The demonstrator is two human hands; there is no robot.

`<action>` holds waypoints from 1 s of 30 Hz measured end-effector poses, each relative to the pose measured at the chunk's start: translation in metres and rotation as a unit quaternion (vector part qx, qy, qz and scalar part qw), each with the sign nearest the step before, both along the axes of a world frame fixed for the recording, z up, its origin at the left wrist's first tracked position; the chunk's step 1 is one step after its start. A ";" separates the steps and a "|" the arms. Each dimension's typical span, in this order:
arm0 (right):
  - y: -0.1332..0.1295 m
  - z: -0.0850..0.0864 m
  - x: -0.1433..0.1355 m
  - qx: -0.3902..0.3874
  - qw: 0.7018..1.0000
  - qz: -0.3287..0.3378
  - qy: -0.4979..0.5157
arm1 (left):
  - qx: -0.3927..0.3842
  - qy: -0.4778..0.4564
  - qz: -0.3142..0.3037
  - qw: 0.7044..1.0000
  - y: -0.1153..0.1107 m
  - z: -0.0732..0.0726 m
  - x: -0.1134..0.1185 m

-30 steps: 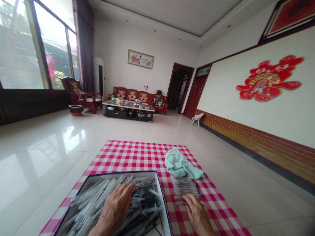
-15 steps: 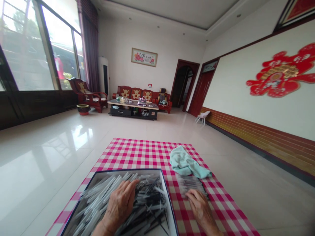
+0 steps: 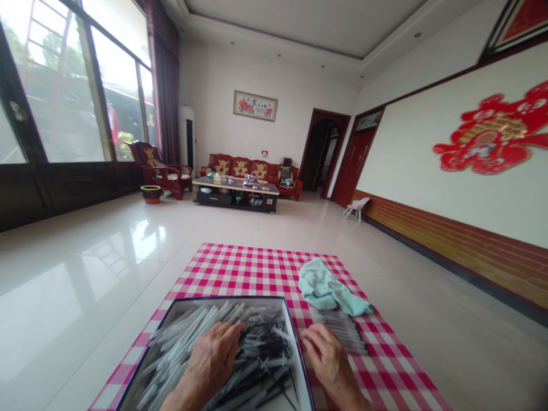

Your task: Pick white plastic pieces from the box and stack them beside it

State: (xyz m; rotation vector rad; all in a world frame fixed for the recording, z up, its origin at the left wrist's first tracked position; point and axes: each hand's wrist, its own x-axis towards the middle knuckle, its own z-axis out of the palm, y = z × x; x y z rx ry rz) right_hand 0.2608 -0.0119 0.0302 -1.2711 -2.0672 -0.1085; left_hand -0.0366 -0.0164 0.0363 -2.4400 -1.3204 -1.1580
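Observation:
A shallow box [image 3: 226,298] with a dark blue rim holds a heap of slim translucent white tubes [image 3: 182,337] and black pen-like sticks [image 3: 274,342]. My left hand [image 3: 210,355] is over the middle of this heap, its thumb and fingers pressed together; whatever lies between them is hidden. Just outside the box's right wall, my right hand [image 3: 329,358] has its fingers curled into a pinch, and I cannot make out anything in it. Beside that hand, a row of slim clear sticks with dark ends [image 3: 349,334] lies side by side on the checked cloth.
A crumpled mint-green towel [image 3: 327,285] lies just beyond the row. A pink-and-white checked tablecloth [image 3: 248,268] covers the table. Farther off, across a shiny tiled floor, stand a low coffee table [image 3: 235,194], a wooden sofa [image 3: 246,165] and a small chair [image 3: 356,208].
My right hand has moved left from the row of sticks toward the box's right wall. My left hand stays over the heap. The view has shifted slightly.

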 end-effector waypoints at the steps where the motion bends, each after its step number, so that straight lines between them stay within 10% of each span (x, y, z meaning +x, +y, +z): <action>1: 0.000 0.008 -0.010 -0.018 1.000 0.004 -0.002 | 0.001 -0.001 -0.001 1.000 -0.002 -0.002 -0.001; 6: 0.007 0.032 -0.049 -0.070 0.995 0.003 -0.069 | 0.032 -0.021 -0.008 0.999 -0.007 -0.009 -0.003; 16: 0.027 0.004 -0.060 -0.051 0.980 -0.053 -0.185 | 0.027 -0.026 -0.008 0.999 -0.004 -0.011 0.000; 30: -0.009 0.044 -0.033 0.012 0.997 -0.027 0.071 | 0.034 -0.061 -0.007 0.998 -0.002 -0.013 0.003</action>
